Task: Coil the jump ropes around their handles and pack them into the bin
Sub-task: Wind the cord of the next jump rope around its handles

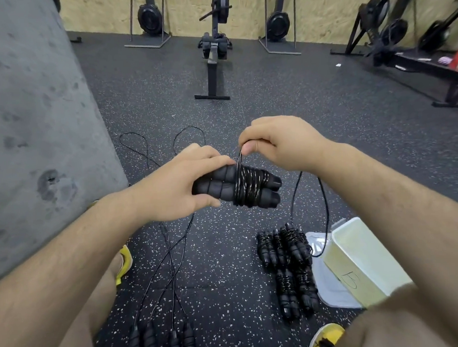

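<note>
Bare forearms (68, 246) reach in from the bottom corners over a black speckled floor (227, 273). Far left of the bin stands a grey concrete pillar (36, 116).

The bin (357, 254) is pale and translucent. It sits on the floor on a clear plastic sheet (330, 292), with a handwritten mark on its near wall. The right forearm covers its right part, so what is inside cannot be told.

Just left of the bin lies a pile of coiled ropes (286, 254), each a pair of black handles bound in black cord. Further left of the bin, uncoiled ropes (150, 339) trail over the floor, their handles cut off by the bottom edge.

Above and left of the bin, in the air, the left hand (168, 189) grips one end of two black ribbed foam handles (215, 184) held side by side. Black rope (249, 188) flecked with pale marks is wound tightly round their other half. The right hand (281, 142) pinches the rope strands between thumb and fingers right above the coil. From under that hand a slack loop (327, 216) hangs down and ends against the bin's left wall.

One yellow shoe (325, 337) shows below the bin, partly hidden by a leg.
</note>
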The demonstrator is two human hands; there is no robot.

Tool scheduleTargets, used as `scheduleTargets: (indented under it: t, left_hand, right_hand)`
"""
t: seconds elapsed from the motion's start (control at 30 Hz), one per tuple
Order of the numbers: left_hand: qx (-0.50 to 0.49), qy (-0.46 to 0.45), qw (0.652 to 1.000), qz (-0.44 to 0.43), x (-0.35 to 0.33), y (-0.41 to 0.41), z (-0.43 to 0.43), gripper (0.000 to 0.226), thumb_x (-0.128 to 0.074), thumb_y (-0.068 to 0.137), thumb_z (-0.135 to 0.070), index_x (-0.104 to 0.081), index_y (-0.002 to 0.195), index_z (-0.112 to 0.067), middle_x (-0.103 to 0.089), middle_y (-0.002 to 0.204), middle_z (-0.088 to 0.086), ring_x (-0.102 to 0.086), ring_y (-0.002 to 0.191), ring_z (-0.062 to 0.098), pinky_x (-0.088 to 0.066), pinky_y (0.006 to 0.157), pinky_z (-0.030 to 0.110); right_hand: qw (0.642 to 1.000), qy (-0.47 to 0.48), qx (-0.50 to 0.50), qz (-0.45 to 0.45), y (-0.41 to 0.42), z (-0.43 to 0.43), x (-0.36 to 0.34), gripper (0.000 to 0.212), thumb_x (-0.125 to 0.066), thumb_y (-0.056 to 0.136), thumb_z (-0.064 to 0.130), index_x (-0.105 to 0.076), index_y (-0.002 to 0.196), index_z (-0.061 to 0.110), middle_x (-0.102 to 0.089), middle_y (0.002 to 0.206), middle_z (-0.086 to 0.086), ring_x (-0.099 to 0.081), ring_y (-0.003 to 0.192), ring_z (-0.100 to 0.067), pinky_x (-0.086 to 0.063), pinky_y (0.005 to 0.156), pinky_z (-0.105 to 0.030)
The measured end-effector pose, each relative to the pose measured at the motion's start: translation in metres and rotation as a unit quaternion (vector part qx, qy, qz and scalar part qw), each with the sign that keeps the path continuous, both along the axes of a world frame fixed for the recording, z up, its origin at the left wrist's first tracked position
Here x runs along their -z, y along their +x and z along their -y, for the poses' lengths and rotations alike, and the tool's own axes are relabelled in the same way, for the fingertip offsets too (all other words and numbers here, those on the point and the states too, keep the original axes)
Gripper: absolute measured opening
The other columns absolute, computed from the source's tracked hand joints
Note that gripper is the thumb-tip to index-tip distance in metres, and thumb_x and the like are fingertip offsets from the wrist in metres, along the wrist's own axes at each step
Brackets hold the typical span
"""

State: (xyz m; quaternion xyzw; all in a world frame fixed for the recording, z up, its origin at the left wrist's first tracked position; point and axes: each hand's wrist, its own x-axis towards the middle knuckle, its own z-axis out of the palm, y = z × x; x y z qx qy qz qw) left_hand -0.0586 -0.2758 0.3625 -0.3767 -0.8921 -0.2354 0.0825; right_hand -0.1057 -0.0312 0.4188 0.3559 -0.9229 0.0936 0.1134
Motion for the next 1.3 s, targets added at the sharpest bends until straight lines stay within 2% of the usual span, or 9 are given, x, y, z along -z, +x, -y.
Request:
scheduleTargets:
  t: [0.13,0.33,0.47,0.57,0.7,0.93,1.13,1.23,1.3]
  left_hand:
    - [0.018,0.06,0.998,0.003,-0.009,0.01,0.0,0.067,-0.077,0.081,-0.042,-0.052,0.14,-0.022,-0.055,0.121,-0.009,-0.048,0.113,0.017,-0.039,0.103,0.035]
    - [-0.027,0.175,0.983,0.044,-0.001,0.009,0.003,0.069,-0.076,0.079,-0.048,-0.051,0.139,-0.023,-0.056,0.124,-0.009,-0.054,0.126,0.016,-0.041,0.111,0.046]
    - [-0.068,0.167,0.984,0.004,0.002,0.004,0.007,0.07,-0.07,0.079,-0.054,-0.051,0.138,-0.022,-0.056,0.121,-0.012,-0.054,0.121,0.011,-0.04,0.109,0.034]
    - [-0.105,0.176,0.978,-0.026,0.004,-0.003,0.011,0.07,-0.069,0.078,-0.052,-0.054,0.137,-0.016,-0.057,0.121,-0.008,-0.054,0.118,0.014,-0.039,0.108,0.034]
    - [-0.149,0.163,0.973,-0.067,0.008,-0.017,0.026,0.068,-0.071,0.076,-0.049,-0.056,0.134,-0.015,-0.059,0.12,0.0,-0.054,0.114,0.022,-0.041,0.105,0.045]
    - [-0.209,0.054,0.972,-0.093,0.013,-0.032,0.045,0.068,-0.076,0.076,-0.042,-0.054,0.134,-0.014,-0.057,0.116,0.005,-0.049,0.111,0.027,-0.028,0.095,0.032]
    - [-0.199,0.009,0.978,-0.069,0.02,-0.028,0.038,0.068,-0.084,0.079,-0.026,-0.052,0.138,-0.016,-0.051,0.113,0.003,-0.041,0.104,0.025,-0.035,0.1,0.04]
    - [-0.173,0.011,0.983,-0.055,0.022,-0.027,0.033,0.066,-0.084,0.078,-0.026,-0.053,0.136,-0.019,-0.049,0.112,-0.002,-0.041,0.104,0.022,-0.035,0.099,0.037]
    - [-0.155,0.004,0.986,-0.053,0.022,-0.028,0.03,0.066,-0.084,0.077,-0.026,-0.053,0.135,-0.021,-0.051,0.113,-0.004,-0.043,0.106,0.022,-0.037,0.1,0.041]
  right_hand:
    - [0.997,-0.048,-0.011,0.055,-0.001,0.005,0.011,0.03,-0.042,0.096,0.047,-0.067,0.102,0.032,-0.066,0.095,0.015,-0.061,0.091,-0.011,-0.051,0.086,-0.04]
    - [0.901,-0.18,0.045,0.392,0.023,0.029,0.045,0.024,-0.041,0.102,-0.002,-0.057,0.102,0.015,-0.053,0.089,0.004,-0.048,0.068,0.005,-0.044,0.073,-0.017]
    - [0.847,-0.311,0.108,0.418,0.034,0.058,0.057,0.033,-0.035,0.101,0.005,-0.045,0.075,0.021,-0.046,0.06,0.01,-0.035,0.055,-0.008,-0.038,0.052,-0.019]
    - [0.8,-0.356,0.117,0.469,0.038,0.066,0.06,0.028,-0.033,0.105,0.023,-0.049,0.084,0.018,-0.04,0.061,0.008,-0.03,0.051,-0.01,-0.031,0.047,-0.022]
    - [0.85,-0.265,0.12,0.439,0.05,0.072,0.056,0.037,-0.029,0.108,0.037,-0.062,0.104,0.019,-0.047,0.069,0.007,-0.038,0.048,-0.008,-0.038,0.046,-0.025]
    - [0.946,-0.061,0.098,0.302,0.073,0.071,0.023,0.037,-0.031,0.107,0.035,-0.063,0.105,0.015,-0.061,0.079,0.0,-0.058,0.069,-0.018,-0.043,0.062,-0.03]
    - [0.976,0.048,0.042,0.208,0.084,0.062,-0.007,0.035,-0.039,0.105,0.034,-0.059,0.083,0.015,-0.06,0.071,-0.001,-0.053,0.061,-0.015,-0.033,0.049,-0.025]
    - [0.987,0.07,0.011,0.144,0.083,0.059,-0.013,0.033,-0.039,0.104,0.031,-0.063,0.092,0.013,-0.058,0.074,0.001,-0.053,0.065,-0.016,-0.033,0.052,-0.02]
    - [0.992,0.085,0.0,0.092,0.079,0.056,-0.016,0.031,-0.037,0.105,0.032,-0.062,0.097,0.015,-0.052,0.073,0.006,-0.049,0.067,-0.018,-0.036,0.057,-0.032]
